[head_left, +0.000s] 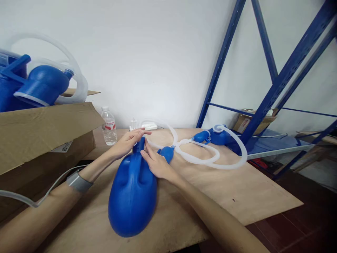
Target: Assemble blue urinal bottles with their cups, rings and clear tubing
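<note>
A large blue plastic container point(133, 196) lies on the wooden table point(237, 189) with its narrow neck pointing away from me. My left hand point(127, 142) is closed around the neck from the left, fingers reaching over its top. My right hand point(155, 163) rests against the neck and shoulder from the right, fingers pressed on it. A translucent white hose point(210, 160) loops across the table beyond the hands, joined to a small blue bulb point(167, 153) right by my right hand.
A second blue container with fittings point(216, 136) lies at the hose's far end. A water bottle point(108, 126) stands near the wall. An open cardboard box point(44, 133) at left holds more blue containers point(42, 86) and hose. Blue metal shelving point(276, 88) stands at right.
</note>
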The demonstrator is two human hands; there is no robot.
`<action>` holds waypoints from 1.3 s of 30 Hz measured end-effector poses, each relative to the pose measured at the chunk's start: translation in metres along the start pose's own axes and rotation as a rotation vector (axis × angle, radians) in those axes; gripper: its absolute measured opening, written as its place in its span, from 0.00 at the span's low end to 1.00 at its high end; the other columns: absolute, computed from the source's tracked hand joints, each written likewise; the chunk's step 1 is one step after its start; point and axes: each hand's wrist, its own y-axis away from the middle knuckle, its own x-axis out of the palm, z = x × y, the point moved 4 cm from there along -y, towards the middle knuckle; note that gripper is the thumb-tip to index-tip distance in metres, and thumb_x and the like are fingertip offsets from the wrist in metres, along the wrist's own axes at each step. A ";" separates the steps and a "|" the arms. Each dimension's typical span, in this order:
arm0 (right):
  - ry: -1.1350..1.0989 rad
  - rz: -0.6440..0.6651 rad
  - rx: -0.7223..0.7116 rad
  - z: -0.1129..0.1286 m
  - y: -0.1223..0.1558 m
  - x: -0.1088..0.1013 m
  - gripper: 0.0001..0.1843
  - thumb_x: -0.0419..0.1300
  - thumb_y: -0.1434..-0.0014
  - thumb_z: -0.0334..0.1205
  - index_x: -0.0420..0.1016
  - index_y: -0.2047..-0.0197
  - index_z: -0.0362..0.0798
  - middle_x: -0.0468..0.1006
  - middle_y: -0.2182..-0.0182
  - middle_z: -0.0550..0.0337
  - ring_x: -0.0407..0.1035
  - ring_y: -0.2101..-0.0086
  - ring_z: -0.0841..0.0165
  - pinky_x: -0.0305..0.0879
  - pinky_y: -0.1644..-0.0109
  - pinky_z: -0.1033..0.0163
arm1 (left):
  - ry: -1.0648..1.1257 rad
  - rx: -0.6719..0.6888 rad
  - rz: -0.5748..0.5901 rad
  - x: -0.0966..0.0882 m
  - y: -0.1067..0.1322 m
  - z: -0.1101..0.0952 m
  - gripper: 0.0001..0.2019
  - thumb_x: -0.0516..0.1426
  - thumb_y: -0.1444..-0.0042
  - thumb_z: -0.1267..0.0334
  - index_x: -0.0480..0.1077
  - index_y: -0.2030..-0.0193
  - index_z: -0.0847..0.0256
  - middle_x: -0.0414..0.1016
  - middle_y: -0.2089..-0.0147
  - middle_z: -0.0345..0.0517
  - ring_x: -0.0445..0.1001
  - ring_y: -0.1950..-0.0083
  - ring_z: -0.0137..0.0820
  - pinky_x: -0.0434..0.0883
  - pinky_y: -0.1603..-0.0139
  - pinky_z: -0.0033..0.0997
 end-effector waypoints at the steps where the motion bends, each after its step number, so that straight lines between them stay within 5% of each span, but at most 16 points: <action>1: 0.002 0.000 -0.010 0.001 0.001 0.001 0.39 0.38 0.27 0.64 0.36 0.21 0.56 0.61 0.29 0.51 0.57 0.31 0.52 0.53 0.31 0.42 | 0.073 -0.051 -0.058 0.000 -0.001 -0.001 0.29 0.50 0.36 0.36 0.80 0.64 0.59 0.81 0.46 0.54 0.67 0.32 0.48 0.63 0.32 0.48; 3: 0.003 0.007 -0.028 0.004 0.002 0.002 0.39 0.38 0.27 0.63 0.35 0.21 0.56 0.60 0.28 0.52 0.57 0.31 0.53 0.54 0.31 0.43 | 0.199 -0.127 -0.173 -0.001 -0.004 -0.002 0.29 0.53 0.39 0.36 0.76 0.73 0.60 0.83 0.62 0.53 0.75 0.41 0.48 0.68 0.40 0.43; 5: 0.001 0.012 -0.035 0.006 0.002 0.003 0.39 0.38 0.27 0.63 0.34 0.21 0.57 0.60 0.28 0.52 0.56 0.30 0.53 0.55 0.32 0.43 | 0.273 -0.176 -0.276 -0.002 -0.009 -0.003 0.29 0.55 0.40 0.38 0.66 0.82 0.57 0.71 0.79 0.45 0.79 0.52 0.44 0.71 0.49 0.37; 7: 0.005 0.021 -0.047 0.007 0.003 0.004 0.38 0.38 0.27 0.63 0.35 0.21 0.58 0.61 0.29 0.52 0.56 0.30 0.52 0.55 0.32 0.41 | 0.285 -0.231 -0.343 -0.003 -0.015 -0.004 0.29 0.55 0.37 0.43 0.57 0.85 0.56 0.57 0.85 0.38 0.78 0.64 0.38 0.70 0.59 0.31; 11: -0.018 0.021 -0.075 0.008 0.004 0.004 0.38 0.38 0.27 0.63 0.38 0.21 0.57 0.61 0.29 0.51 0.56 0.30 0.53 0.54 0.31 0.41 | 0.251 -0.310 -0.324 0.000 -0.032 -0.004 0.26 0.55 0.36 0.52 0.54 0.83 0.56 0.51 0.85 0.33 0.65 0.79 0.28 0.61 0.74 0.27; 15: -0.047 0.011 -0.037 0.007 0.005 0.003 0.38 0.39 0.27 0.63 0.38 0.21 0.59 0.63 0.30 0.52 0.57 0.31 0.55 0.54 0.31 0.42 | 0.276 -0.317 -0.286 0.000 -0.047 -0.004 0.23 0.55 0.35 0.57 0.54 0.80 0.56 0.49 0.84 0.31 0.54 0.82 0.23 0.55 0.78 0.26; 19: -0.062 0.040 -0.069 0.011 0.008 0.004 0.38 0.41 0.27 0.63 0.37 0.21 0.60 0.61 0.28 0.55 0.55 0.30 0.56 0.51 0.29 0.43 | 0.264 -0.336 -0.354 -0.023 -0.067 -0.003 0.19 0.52 0.36 0.62 0.50 0.77 0.54 0.45 0.82 0.28 0.45 0.82 0.23 0.52 0.80 0.25; 24: -0.064 0.049 -0.087 0.016 0.013 0.006 0.38 0.40 0.28 0.64 0.36 0.21 0.61 0.65 0.30 0.54 0.59 0.32 0.53 0.53 0.31 0.43 | 0.116 -0.312 -0.429 -0.052 -0.081 0.001 0.20 0.50 0.35 0.54 0.53 0.78 0.55 0.55 0.83 0.35 0.57 0.80 0.27 0.62 0.73 0.27; 30: -0.064 0.050 -0.063 0.014 0.014 0.005 0.42 0.40 0.29 0.66 0.33 0.21 0.57 0.73 0.36 0.50 0.64 0.35 0.51 0.56 0.34 0.43 | -0.114 -0.308 -0.170 -0.039 -0.057 0.003 0.23 0.56 0.43 0.42 0.72 0.77 0.60 0.78 0.71 0.49 0.73 0.66 0.38 0.67 0.61 0.34; 33: -0.069 0.042 -0.072 0.014 0.013 0.005 0.42 0.40 0.29 0.66 0.33 0.21 0.56 0.74 0.38 0.50 0.66 0.37 0.51 0.58 0.35 0.43 | -0.263 -0.220 -0.089 -0.040 -0.041 -0.009 0.19 0.63 0.51 0.43 0.75 0.73 0.59 0.78 0.69 0.45 0.71 0.64 0.38 0.65 0.61 0.32; 37: -0.076 0.013 -0.067 0.013 0.013 0.006 0.41 0.41 0.29 0.65 0.37 0.21 0.56 0.74 0.37 0.50 0.66 0.37 0.51 0.58 0.35 0.43 | -0.532 -0.014 0.318 -0.033 -0.021 -0.030 0.24 0.52 0.40 0.39 0.77 0.66 0.58 0.76 0.72 0.41 0.70 0.69 0.33 0.63 0.67 0.29; 39: -0.078 0.010 -0.065 0.013 0.013 0.006 0.40 0.41 0.28 0.65 0.39 0.21 0.57 0.73 0.37 0.51 0.66 0.37 0.52 0.57 0.35 0.44 | -0.596 0.003 0.413 -0.029 -0.015 -0.032 0.24 0.51 0.38 0.41 0.78 0.62 0.58 0.75 0.74 0.40 0.69 0.73 0.31 0.61 0.70 0.28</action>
